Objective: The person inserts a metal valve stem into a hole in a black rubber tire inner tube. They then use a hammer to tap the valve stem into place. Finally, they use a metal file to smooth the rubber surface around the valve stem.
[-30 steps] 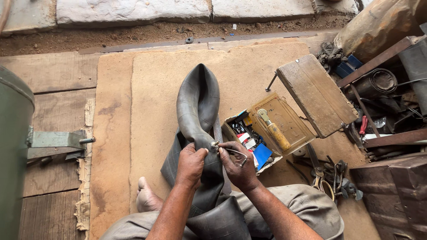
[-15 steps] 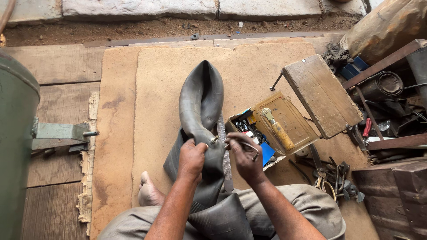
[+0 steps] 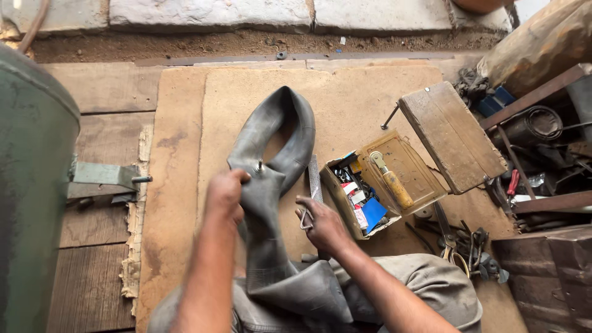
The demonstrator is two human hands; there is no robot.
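Observation:
A black rubber inner tube (image 3: 290, 132) lies looped on a tan board (image 3: 357, 98), and its lower part drapes over my lap. My left hand (image 3: 225, 196) grips the tube just below its metal valve (image 3: 259, 165). My right hand (image 3: 322, 225) rests right of the tube, apart from it, with its fingers closed on a small metal tool (image 3: 306, 219). A flat grey file (image 3: 314, 177) lies on the board between the tube and the toolbox.
An open wooden toolbox (image 3: 412, 165) holds small packets and a wooden-handled tool (image 3: 391, 182); a wooden block (image 3: 453, 132) lies beside it. Scissors and metal scrap (image 3: 459, 246) sit lower right. A green drum (image 3: 31, 185) stands at the left. Dirt and stone slabs run along the top.
Both hands were together at the valve. Now my right hand has drawn away to the right with the small tool, and my left hand alone holds the tube.

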